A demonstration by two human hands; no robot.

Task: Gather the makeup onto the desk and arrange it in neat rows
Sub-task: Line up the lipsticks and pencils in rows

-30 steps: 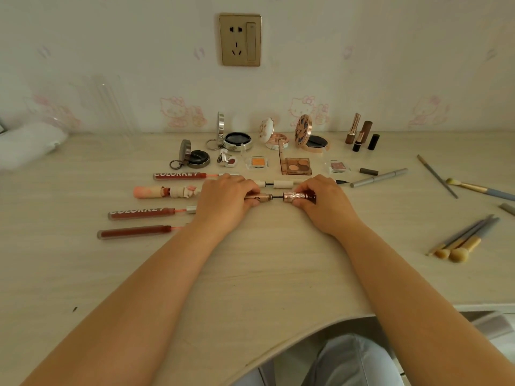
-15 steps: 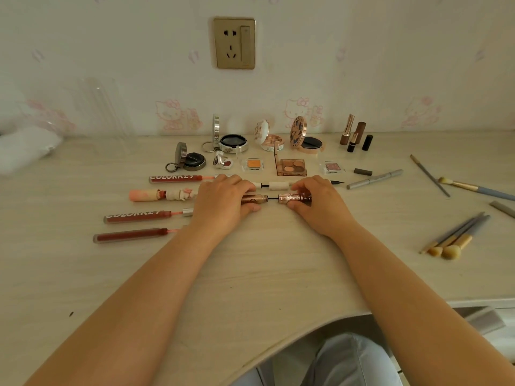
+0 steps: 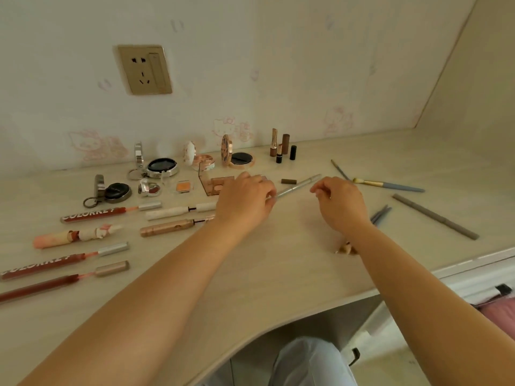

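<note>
On the pale wooden desk (image 3: 278,277) makeup lies in rows. My left hand (image 3: 245,200) pinches the near end of a slim silver-grey pencil (image 3: 299,185), which lies slanted on the desk. My right hand (image 3: 341,203) hovers just right of the pencil, its fingers loosely curled and holding nothing. The rose-gold mascara tube (image 3: 167,228) lies left of my left forearm, below a white tube (image 3: 178,211). Several red lip gloss tubes (image 3: 94,214) and a pink tube (image 3: 72,235) lie further left. Compacts (image 3: 163,166), small palettes (image 3: 218,184) and upright lipsticks (image 3: 284,144) stand along the wall.
At the right lie a gold-handled brush (image 3: 390,185), a thin stick (image 3: 339,169) and a long grey pencil (image 3: 434,215). More brushes (image 3: 380,214) show behind my right wrist, their heads (image 3: 345,249) near the forearm. The desk's curved front edge (image 3: 250,339) runs above my knees.
Both hands have let go of the rose-gold mascara and moved right and back. My left hand now pinches the silver-grey pencil. The view has swung to the right.
</note>
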